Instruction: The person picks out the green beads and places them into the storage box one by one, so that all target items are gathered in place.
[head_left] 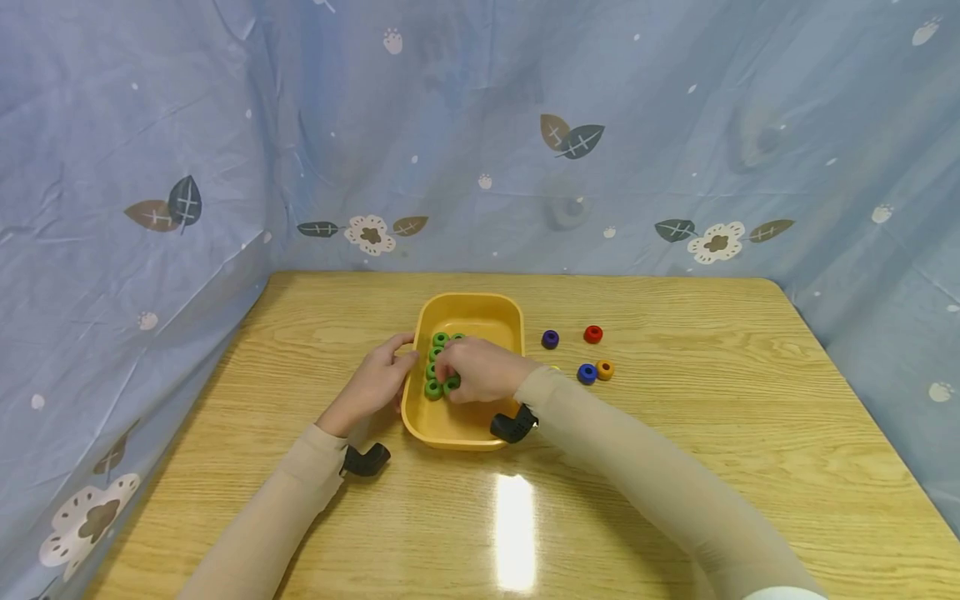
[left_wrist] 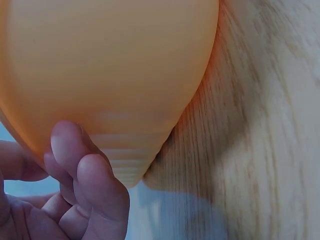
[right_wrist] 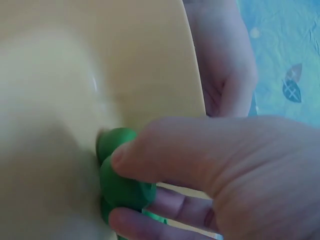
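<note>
A yellow plastic tub (head_left: 459,427) stands on the wooden table. My left hand (head_left: 372,382) grips its left wall, thumb at the rim and fingers against the outside, as the left wrist view shows. Inside the tub, my right hand (head_left: 486,370) reaches down from the right. Its thumb and fingers pinch a green ring-shaped bead (right_wrist: 122,184), low at the tub's floor. Several more green beads (head_left: 433,389) lie in rows along the left side of the tub, some partly hidden by the right hand.
Right of the tub lie a purple bead (head_left: 551,339), a red bead (head_left: 593,334), a blue bead (head_left: 587,373) and an orange bead (head_left: 605,369). A yellow bead (head_left: 555,367) is mostly covered by the right sleeve. A patterned blue curtain (head_left: 480,167) hangs behind the table.
</note>
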